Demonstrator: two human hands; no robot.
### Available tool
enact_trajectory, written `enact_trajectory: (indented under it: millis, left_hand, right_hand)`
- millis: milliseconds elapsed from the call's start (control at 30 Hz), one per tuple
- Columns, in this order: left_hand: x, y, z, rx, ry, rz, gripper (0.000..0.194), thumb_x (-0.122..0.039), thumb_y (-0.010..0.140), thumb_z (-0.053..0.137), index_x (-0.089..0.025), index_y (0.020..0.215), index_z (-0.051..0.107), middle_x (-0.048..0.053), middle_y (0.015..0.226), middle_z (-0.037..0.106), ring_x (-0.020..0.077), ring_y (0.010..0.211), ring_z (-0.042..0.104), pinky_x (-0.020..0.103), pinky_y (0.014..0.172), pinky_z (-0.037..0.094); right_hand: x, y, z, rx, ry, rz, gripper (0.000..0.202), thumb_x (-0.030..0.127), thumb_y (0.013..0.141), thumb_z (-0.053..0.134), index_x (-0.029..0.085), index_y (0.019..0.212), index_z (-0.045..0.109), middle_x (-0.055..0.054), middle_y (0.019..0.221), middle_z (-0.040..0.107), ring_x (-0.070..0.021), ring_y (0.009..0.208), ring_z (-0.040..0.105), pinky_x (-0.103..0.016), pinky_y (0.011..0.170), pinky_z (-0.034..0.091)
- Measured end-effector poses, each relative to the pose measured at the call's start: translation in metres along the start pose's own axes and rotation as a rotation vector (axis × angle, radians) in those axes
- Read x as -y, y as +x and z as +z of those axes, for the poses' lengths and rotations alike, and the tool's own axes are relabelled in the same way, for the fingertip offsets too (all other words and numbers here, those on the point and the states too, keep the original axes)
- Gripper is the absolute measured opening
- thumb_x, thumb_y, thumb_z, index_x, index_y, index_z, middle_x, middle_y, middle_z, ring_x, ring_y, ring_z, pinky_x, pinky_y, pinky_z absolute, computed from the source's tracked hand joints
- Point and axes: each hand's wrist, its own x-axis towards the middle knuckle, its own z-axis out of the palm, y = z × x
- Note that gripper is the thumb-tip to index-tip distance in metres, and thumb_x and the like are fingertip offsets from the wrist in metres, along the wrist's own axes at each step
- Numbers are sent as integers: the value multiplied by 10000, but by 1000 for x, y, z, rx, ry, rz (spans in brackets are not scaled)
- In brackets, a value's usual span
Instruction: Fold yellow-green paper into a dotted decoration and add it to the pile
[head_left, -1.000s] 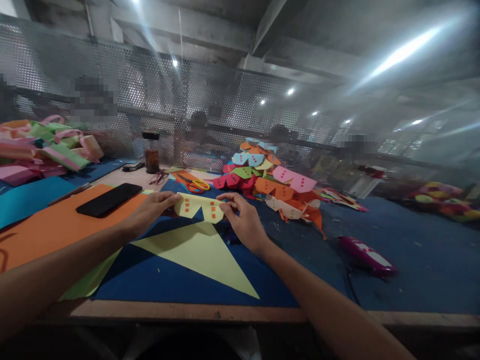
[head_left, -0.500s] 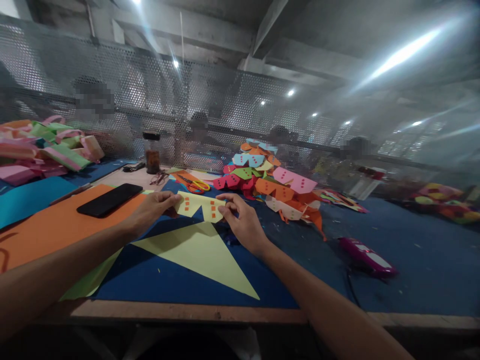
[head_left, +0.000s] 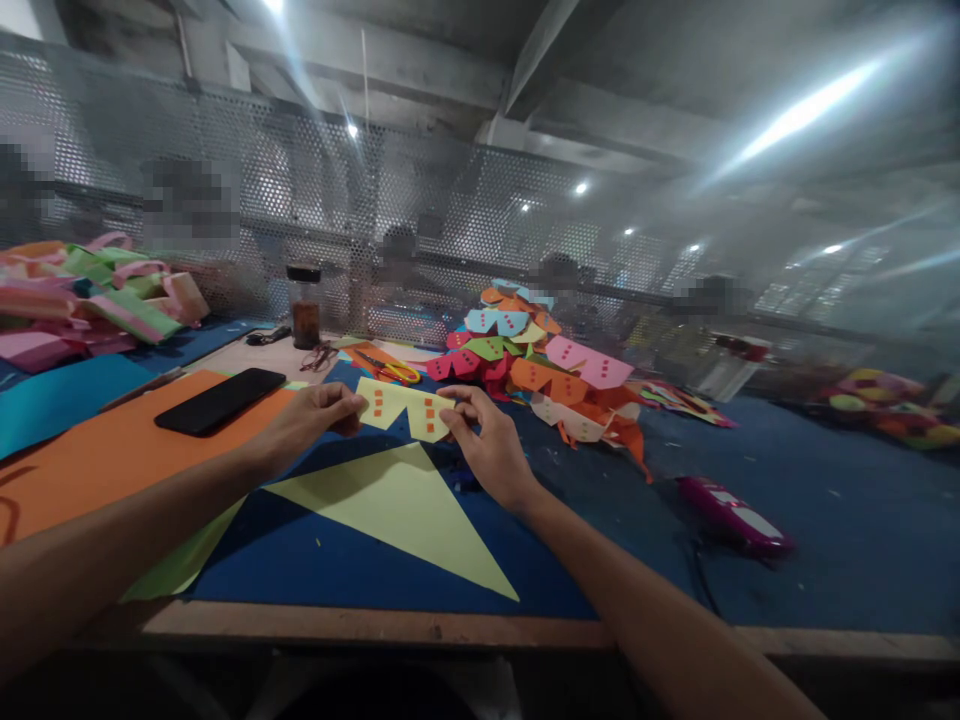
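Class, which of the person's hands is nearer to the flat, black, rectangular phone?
Left. The left hand is just to the right of the phone; the right hand is farther right, at the other end of the pale yellow, notched paper piece.

Your left hand (head_left: 322,415) covers one end of that yellow cutout (head_left: 405,397), your right hand (head_left: 491,440) the other. Dark blue thing (head_left: 465,476) by your right hand? Too murky, I honestly can't tell. Pink-green paper pile (head_left: 90,300) runs off the left edge, far-right colourful pile (head_left: 892,405) is cropped and blurry.
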Motion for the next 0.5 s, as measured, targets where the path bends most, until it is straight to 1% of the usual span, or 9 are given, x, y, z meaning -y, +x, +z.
enact_trajectory:
  millis: [133,233,333,500]
  left_hand:
    - [0,0,0,-5,10,-5,390,-560,728,779,-211,677,612,-10,627,665,144,607,609,285,672,512]
    - [-1,0,1,-21,11,-9,373,-539,736,776,-211,678,610,-10,624,661,145,608,605,281,665,505]
    - [-1,0,1,-38,6,-9,368,-527,734,778,-211,672,600,-18,609,644,142,604,599,272,647,497]
    - [-1,0,1,-42,8,-18,371,-532,742,771,-209,685,598,-25,598,628,138,593,601,266,637,495]
  right_hand:
    - [0,0,0,10,36,6,239,331,951,548,207,1142,621,37,709,608,-161,656,650,-268,673,497]
    - [0,-1,0,22,6,-2,242,330,964,535,210,1159,613,40,696,594,-164,659,650,-274,678,494]
    - [0,-1,0,50,-24,-24,281,334,968,548,197,1211,588,38,709,593,-172,705,665,-277,698,490]
    - [-2,-2,1,107,51,-5,291,287,964,548,200,1242,550,41,755,624,-174,736,729,-281,722,518]
